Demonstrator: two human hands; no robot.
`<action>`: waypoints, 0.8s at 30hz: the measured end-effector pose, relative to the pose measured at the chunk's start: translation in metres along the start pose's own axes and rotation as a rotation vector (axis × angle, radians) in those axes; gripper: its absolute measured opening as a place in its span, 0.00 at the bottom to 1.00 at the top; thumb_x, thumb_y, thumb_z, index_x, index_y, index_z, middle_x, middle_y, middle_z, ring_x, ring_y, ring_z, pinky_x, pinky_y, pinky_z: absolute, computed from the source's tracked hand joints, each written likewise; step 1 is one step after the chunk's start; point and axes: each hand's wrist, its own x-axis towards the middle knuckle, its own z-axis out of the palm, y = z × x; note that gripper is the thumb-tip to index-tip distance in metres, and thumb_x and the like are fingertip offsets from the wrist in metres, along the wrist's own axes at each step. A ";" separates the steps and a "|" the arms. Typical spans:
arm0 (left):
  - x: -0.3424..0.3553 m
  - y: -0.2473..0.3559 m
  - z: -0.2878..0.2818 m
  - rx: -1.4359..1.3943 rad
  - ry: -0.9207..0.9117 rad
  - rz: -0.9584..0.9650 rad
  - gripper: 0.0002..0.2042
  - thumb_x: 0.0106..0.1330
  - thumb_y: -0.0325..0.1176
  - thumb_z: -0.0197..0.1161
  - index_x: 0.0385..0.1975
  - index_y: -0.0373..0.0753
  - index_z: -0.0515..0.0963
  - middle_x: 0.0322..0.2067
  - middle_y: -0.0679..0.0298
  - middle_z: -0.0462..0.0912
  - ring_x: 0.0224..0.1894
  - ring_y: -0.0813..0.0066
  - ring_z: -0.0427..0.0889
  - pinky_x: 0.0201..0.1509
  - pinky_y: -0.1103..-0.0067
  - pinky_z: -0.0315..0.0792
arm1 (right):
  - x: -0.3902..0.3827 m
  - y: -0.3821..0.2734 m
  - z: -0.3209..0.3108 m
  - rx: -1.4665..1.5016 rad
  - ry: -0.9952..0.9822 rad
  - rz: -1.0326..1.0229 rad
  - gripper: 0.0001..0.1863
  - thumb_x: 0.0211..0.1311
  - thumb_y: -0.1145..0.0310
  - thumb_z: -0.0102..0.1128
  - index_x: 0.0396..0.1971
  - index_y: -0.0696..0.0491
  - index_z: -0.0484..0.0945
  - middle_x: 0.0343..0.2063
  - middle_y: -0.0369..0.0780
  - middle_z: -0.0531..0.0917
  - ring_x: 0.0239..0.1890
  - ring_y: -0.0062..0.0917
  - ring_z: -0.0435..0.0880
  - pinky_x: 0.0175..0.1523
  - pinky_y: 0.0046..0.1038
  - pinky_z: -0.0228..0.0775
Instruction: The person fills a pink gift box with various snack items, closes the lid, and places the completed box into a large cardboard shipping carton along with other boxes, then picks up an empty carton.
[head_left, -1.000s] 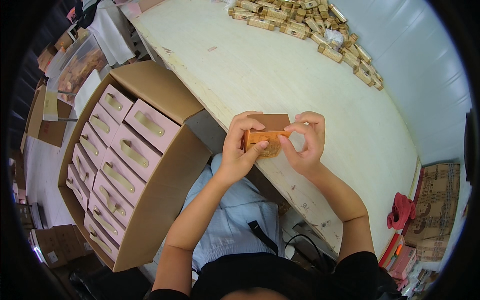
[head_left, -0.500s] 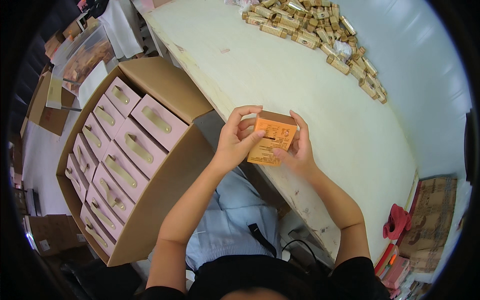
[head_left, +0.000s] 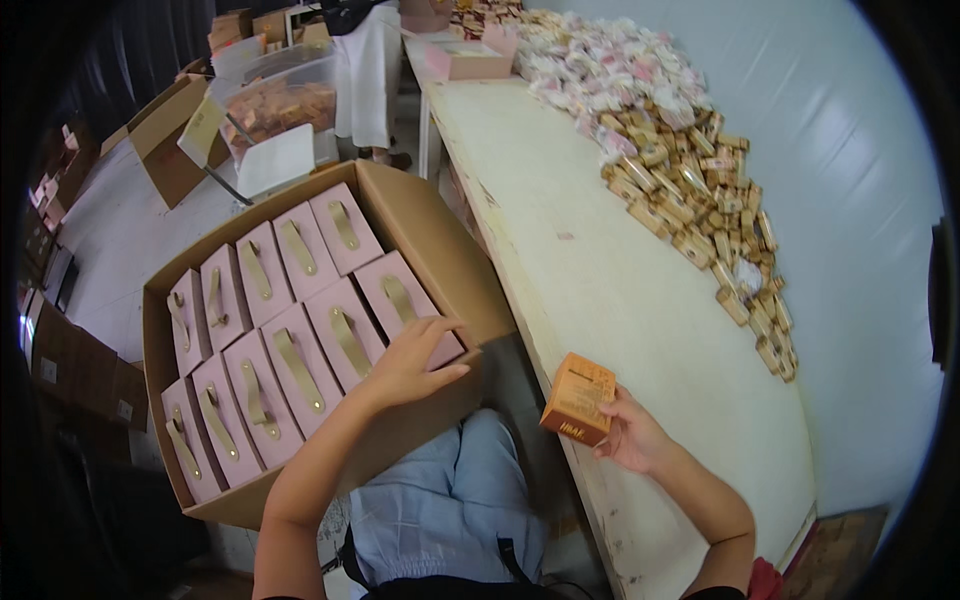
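A small orange carton point(head_left: 582, 388) with a brown end is gripped by my right hand point(head_left: 632, 430), above the near edge of the white table point(head_left: 540, 240). My left hand point(head_left: 412, 362) is apart from it, thumb and fingers spread with nothing between them. It hovers over or touches the nearest right-hand pink box point(head_left: 395, 275); I cannot tell whether there is contact. Pink boxes with beige strap handles stand in two rows inside a large brown cardboard box point(head_left: 430, 225) on my left.
Many gold-coloured tubes point(head_left: 690, 215) lie heaped along the table's wall side, with white and pink wrapped pieces point(head_left: 610, 65) beyond. An open pink box point(head_left: 475, 60) sits at the far end. Past the cardboard box are a white chair point(head_left: 275, 160), a clear bin point(head_left: 285, 100) and a standing person point(head_left: 368, 80).
My left hand has let go of the orange carton and moved left to the pink boxes. The right hand alone holds the carton, now turned and lower. The view has swung left.
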 end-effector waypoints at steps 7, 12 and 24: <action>-0.044 -0.034 0.005 0.097 -0.123 -0.150 0.32 0.47 0.53 0.64 0.53 0.45 0.67 0.57 0.53 0.63 0.63 0.50 0.54 0.65 0.61 0.45 | 0.184 -0.129 0.048 0.145 -0.185 -0.313 0.21 0.61 0.72 0.48 0.55 0.50 0.60 0.51 0.45 0.71 0.52 0.33 0.75 0.53 0.36 0.73; -0.039 -0.044 0.009 0.091 -0.163 -0.105 0.30 0.45 0.49 0.67 0.51 0.47 0.70 0.59 0.54 0.61 0.63 0.49 0.52 0.65 0.61 0.47 | 0.302 -0.234 0.079 0.367 0.246 -0.565 0.27 0.61 0.65 0.52 0.59 0.52 0.56 0.61 0.46 0.57 0.64 0.39 0.56 0.62 0.47 0.56; -0.035 -0.029 0.002 0.083 -0.194 -0.182 0.26 0.46 0.46 0.67 0.46 0.43 0.74 0.58 0.54 0.63 0.63 0.50 0.52 0.66 0.62 0.46 | 0.221 -0.116 -0.122 -1.321 1.100 -1.057 0.27 0.49 0.67 0.61 0.51 0.55 0.66 0.53 0.50 0.62 0.55 0.43 0.64 0.59 0.37 0.59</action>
